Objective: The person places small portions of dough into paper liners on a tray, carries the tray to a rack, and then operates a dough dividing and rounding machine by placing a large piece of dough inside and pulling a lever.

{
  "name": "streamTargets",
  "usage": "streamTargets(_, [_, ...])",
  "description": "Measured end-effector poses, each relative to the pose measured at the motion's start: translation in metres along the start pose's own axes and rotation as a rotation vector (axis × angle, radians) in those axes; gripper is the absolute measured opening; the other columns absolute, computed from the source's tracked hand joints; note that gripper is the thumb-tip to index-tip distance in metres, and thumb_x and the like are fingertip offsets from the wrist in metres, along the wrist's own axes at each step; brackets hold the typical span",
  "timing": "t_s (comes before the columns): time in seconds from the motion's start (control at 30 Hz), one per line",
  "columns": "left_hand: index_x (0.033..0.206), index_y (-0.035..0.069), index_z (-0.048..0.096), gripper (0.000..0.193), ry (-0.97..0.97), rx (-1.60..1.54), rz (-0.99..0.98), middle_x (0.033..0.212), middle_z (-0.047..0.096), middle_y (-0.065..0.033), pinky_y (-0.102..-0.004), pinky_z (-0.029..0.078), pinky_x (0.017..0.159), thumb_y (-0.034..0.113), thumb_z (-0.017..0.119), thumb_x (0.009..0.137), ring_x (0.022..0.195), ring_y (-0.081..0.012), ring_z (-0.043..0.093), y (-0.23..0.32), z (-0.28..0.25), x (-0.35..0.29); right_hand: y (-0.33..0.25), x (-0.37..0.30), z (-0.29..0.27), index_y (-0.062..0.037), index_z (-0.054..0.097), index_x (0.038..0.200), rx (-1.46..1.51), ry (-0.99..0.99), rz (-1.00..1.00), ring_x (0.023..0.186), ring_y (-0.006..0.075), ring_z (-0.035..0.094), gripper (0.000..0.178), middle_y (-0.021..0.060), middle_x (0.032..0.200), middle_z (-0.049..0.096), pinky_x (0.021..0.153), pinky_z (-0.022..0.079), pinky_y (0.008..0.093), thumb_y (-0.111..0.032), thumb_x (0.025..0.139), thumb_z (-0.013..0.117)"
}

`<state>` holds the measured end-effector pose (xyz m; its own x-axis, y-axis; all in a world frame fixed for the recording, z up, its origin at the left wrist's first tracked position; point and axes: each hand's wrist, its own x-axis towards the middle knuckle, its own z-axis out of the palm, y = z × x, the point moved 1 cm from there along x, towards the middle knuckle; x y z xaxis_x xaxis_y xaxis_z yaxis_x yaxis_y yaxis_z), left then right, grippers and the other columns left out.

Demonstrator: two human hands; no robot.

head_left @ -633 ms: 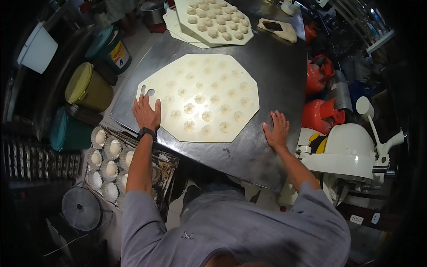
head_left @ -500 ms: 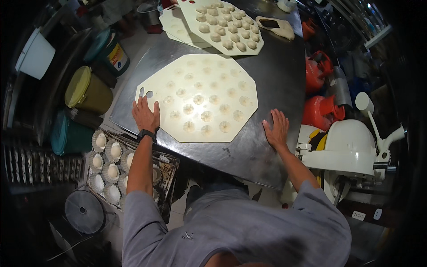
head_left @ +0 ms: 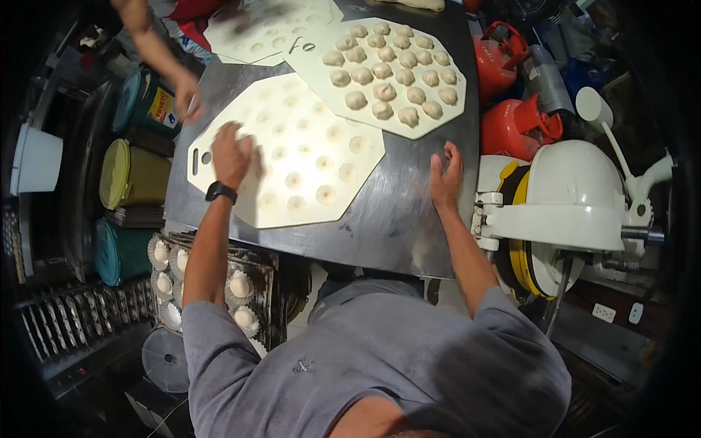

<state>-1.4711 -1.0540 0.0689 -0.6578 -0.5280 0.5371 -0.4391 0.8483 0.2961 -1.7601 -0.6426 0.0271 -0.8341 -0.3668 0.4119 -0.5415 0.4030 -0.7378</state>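
My left grip (head_left: pixel 232 157) is spread, fingers apart and slightly bent, over the left part of the ringed board (head_left: pixel 314 171); I cannot tell whether my fingertips touch it; my right grip (head_left: pixel 446 179) is open too, thumb apart from the fingers, over the desk (head_left: pixel 387 226), below the loaded board (head_left: pixel 315 73) and to the right of the ringed one.

In the head view, the ringed board lies in front of me on the desk; it is one pale, many-sided sheet with rows of ring-marked circles and two holes, one slot and one round, at its left corner; the one loaded board overlaps its upper right edge and carries, by my count, twenty-six dough lumps (head_left: pixel 382 71); at least two rear boards (head_left: pixel 263 36) are stacked beyond; one co-worker's hand (head_left: pixel 188 98) hangs near the ringed board's upper left edge.

At my lower left, one dark tray (head_left: pixel 267 285) holds at least seven fluted cups (head_left: pixel 239 293), others hidden by my arm; at least five hold a pale ball each; left of the desk stand one yellow bucket (head_left: pixel 146 175) and two teal buckets (head_left: pixel 150 102), their contents hidden from me; on the right, I see two red cylinders (head_left: pixel 511 124) and one white mixer (head_left: pixel 566 212).
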Motion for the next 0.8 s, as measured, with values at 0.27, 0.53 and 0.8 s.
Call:
streamTargets(0.27, [0.133, 0.015, 0.059, 0.048, -0.346, 0.138, 0.186, 0.132, 0.058, -0.0156, -0.0480, 0.051, 0.095, 0.006, 0.060, 0.086, 0.117, -0.0376, 0.059, 0.071, 0.115, 0.162, -0.013, -0.006, -0.009, -0.0012, 0.063, 0.111, 0.086, -0.089, 0.172, 0.093, 0.0278, 0.059, 0.038, 0.0122, 0.101, 0.064, 0.088, 0.048, 0.0411, -0.032, 0.089, 0.071])
streamTargets(0.53, [0.134, 0.019, 0.054, 0.076, -0.795, 0.450, 0.578, 0.131, 0.049, -0.0076, -0.0516, 0.045, 0.098, 0.017, 0.084, 0.064, 0.128, -0.0293, 0.048, 0.061, 0.150, 0.226, -0.024, 0.006, -0.015, -0.0043, 0.063, 0.106, -0.004, -0.183, 0.023, 0.092, 0.0277, 0.058, 0.041, 0.0095, 0.097, 0.065, 0.091, 0.041, 0.0432, -0.039, 0.086, 0.071])
streamTargets(0.8, [0.140, 0.014, 0.057, 0.104, -1.026, 0.421, 0.867, 0.152, 0.042, -0.0121, -0.0593, 0.026, 0.117, 0.025, 0.093, 0.042, 0.143, -0.0306, 0.036, 0.081, 0.131, 0.251, -0.022, 0.011, -0.020, -0.0063, 0.064, 0.108, -0.009, -0.183, 0.012, 0.092, 0.0263, 0.059, 0.043, 0.0072, 0.095, 0.066, 0.089, 0.038, 0.0423, -0.042, 0.087, 0.072])
